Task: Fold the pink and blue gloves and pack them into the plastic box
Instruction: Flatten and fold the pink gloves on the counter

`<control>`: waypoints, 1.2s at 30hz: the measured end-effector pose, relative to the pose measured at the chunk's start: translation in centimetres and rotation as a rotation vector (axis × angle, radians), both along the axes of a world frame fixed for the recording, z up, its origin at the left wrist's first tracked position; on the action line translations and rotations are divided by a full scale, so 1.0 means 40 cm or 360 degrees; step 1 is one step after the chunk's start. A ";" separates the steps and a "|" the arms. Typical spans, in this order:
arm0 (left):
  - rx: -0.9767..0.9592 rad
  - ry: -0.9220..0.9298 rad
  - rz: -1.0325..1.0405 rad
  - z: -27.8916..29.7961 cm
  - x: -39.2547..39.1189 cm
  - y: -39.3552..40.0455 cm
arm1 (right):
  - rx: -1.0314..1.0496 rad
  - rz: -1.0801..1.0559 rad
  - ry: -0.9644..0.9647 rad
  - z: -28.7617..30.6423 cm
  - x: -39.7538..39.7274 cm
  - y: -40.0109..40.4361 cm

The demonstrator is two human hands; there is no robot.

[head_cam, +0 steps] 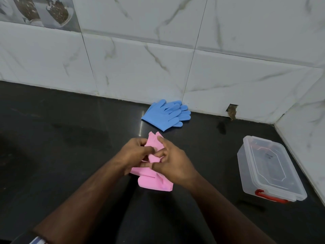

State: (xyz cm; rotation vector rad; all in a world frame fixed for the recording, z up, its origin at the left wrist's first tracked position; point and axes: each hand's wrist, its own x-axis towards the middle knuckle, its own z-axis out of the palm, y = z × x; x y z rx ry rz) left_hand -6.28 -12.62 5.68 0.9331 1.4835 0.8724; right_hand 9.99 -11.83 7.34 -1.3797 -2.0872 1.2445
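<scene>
Head view: left hand [135, 152] and right hand [173, 163] both pinch the pink gloves [151, 178], mid-fold, well left of the plastic box [269, 170]. Blue gloves [166, 114] lie flat, up-left of the box, untouched. Next, likely: finish fold; box lid looks closed, needs opening. Black counter [61, 138]; marble-tiled wall [228, 50] behind the box.

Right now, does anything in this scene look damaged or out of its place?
Yes. The wall tile has a broken hole at its base, just above the counter, right of the blue gloves; brownish material shows inside. Otherwise nothing stands out: both hands grip the pink gloves, and the plastic box stands closed.
</scene>
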 end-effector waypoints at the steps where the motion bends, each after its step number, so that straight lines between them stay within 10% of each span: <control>1: 0.0026 0.0086 0.0048 -0.016 -0.010 0.002 | -0.0044 0.0011 0.0081 -0.006 0.001 -0.004; 7: 0.0070 0.0809 0.0048 -0.087 -0.067 -0.014 | 0.0504 -0.0356 -0.0321 -0.112 0.061 0.022; 36: 0.0000 0.0869 0.0301 -0.176 -0.073 -0.004 | 0.0512 0.0075 -0.0956 -0.261 0.027 -0.015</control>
